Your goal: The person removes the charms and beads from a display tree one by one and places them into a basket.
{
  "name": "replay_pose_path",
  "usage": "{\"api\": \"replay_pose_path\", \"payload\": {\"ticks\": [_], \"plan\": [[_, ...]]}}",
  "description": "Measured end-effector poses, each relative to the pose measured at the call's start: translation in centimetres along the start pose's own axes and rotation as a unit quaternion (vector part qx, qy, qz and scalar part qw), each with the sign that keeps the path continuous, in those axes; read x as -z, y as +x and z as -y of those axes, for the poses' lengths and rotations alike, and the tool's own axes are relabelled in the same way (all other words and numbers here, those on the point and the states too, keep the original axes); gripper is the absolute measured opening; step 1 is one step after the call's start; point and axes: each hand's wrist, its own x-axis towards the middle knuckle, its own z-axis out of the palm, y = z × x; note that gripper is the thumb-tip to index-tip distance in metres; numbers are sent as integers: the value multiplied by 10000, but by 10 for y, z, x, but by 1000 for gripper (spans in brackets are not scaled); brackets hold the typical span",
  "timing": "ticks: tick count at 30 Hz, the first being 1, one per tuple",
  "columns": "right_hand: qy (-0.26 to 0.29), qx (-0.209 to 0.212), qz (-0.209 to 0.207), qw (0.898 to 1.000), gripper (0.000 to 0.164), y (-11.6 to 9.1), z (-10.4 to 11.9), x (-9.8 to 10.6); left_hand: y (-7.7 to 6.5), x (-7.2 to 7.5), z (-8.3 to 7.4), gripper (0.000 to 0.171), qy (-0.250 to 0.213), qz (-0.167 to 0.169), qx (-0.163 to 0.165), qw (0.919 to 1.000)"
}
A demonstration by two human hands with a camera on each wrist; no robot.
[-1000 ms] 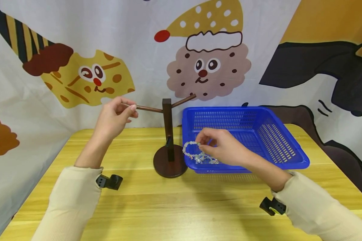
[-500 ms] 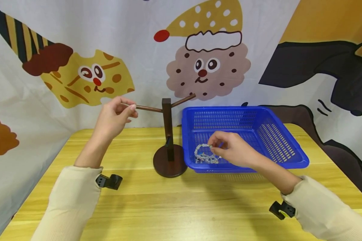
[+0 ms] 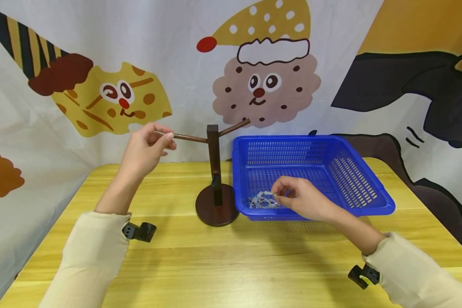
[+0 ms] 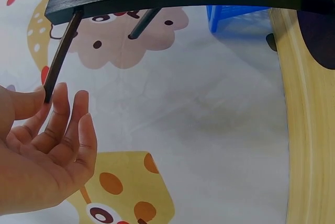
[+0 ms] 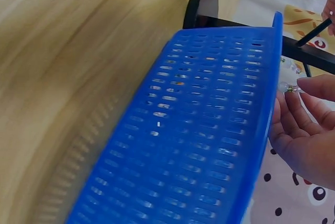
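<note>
My left hand (image 3: 142, 149) pinches the tip of a thin peg (image 3: 190, 138) on a dark wooden stand (image 3: 214, 164). In the left wrist view, the thumb and index finger of that hand meet at the peg's end, and the other fingers are loosely bent. Over the near left part of a blue basket (image 3: 373, 210), my right hand (image 3: 302, 199) pinches a clear beaded bracelet (image 3: 265, 194). Beads (image 5: 285, 87) show at its fingertips in the right wrist view. More clear beads lie under the bracelet, and I cannot tell them apart.
The stand's round base (image 3: 217, 216) is on the wooden table (image 3: 215, 265), just left of the basket. Another peg (image 3: 235, 127) points back to the right. Behind the table hangs a printed cloth (image 3: 192, 85).
My right hand has moved right and down, and the bracelet has dropped lower into the basket with it. The left hand has stayed at the peg.
</note>
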Motion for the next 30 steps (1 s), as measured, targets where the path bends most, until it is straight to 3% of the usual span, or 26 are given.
{"api": "replay_pose_path", "payload": {"ticks": [17,30], "plan": [[13,61,-98,9999,11,-7,-14,-4,-3,-3,-2,30,-46,-126,20,9999],[-172,-298,-471,9983,7,-17,-20,26,-4,1,6,34,173,25,-189,9997]]}}
